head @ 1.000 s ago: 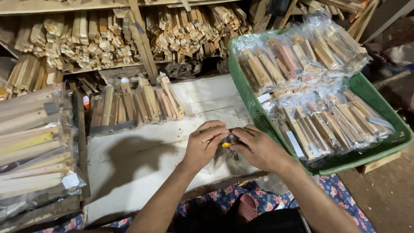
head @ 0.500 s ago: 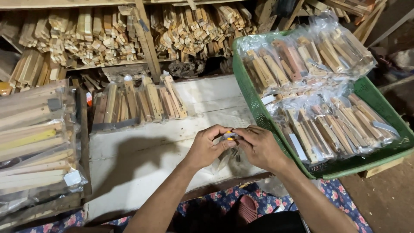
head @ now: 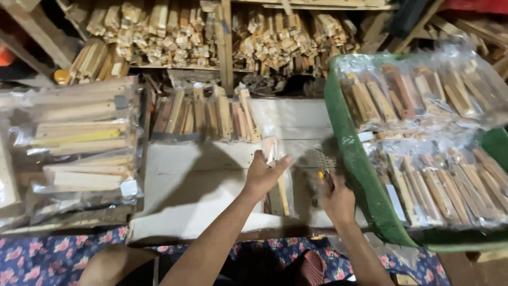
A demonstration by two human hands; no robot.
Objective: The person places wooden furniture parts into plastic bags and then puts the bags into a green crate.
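Note:
My left hand grips a clear plastic bag of wooden sticks, held upright over the white wooden board. My right hand is just to its right, closed around a small tool with an orange handle and a blurred metal head. The two hands are a little apart. The tool is too blurred to identify.
A green crate full of bagged wooden pieces stands at the right. Bagged longer sticks lie at the left. Loose wooden pieces rest at the board's far edge, with stacked wood on shelves behind.
My hands, which were pressed together over a small object, have separated. The left now lifts the bag of sticks and the right has drawn away to the right with the tool.

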